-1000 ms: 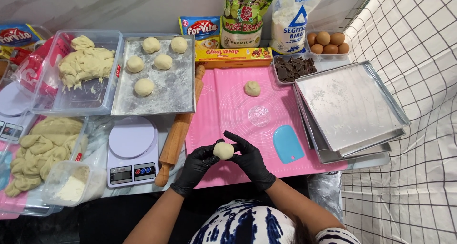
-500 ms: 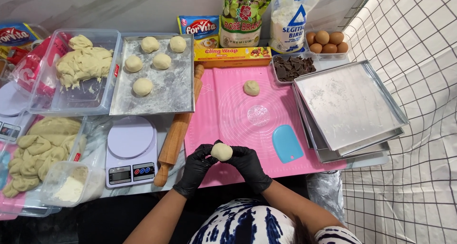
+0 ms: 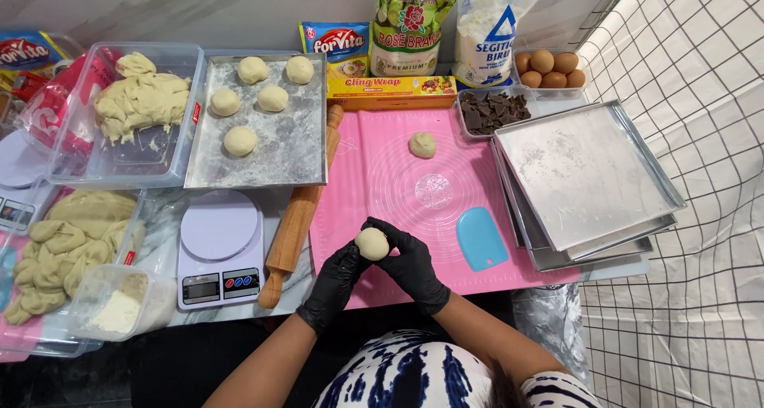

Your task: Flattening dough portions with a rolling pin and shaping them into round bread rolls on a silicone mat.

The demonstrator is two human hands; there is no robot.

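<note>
Gloved hands cupping dough ball (underside hidden), pink mat

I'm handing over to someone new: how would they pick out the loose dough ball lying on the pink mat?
Find the pink mat in the middle of the table. Near its far edge, just left of the tub of chocolate pieces, lies one dough ball. It sits alone on pink, unlike the five on the floured tray or the one between the gloved hands.

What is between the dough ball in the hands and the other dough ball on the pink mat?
In the head view, only bare pink mat with a small floury smudge.
</note>
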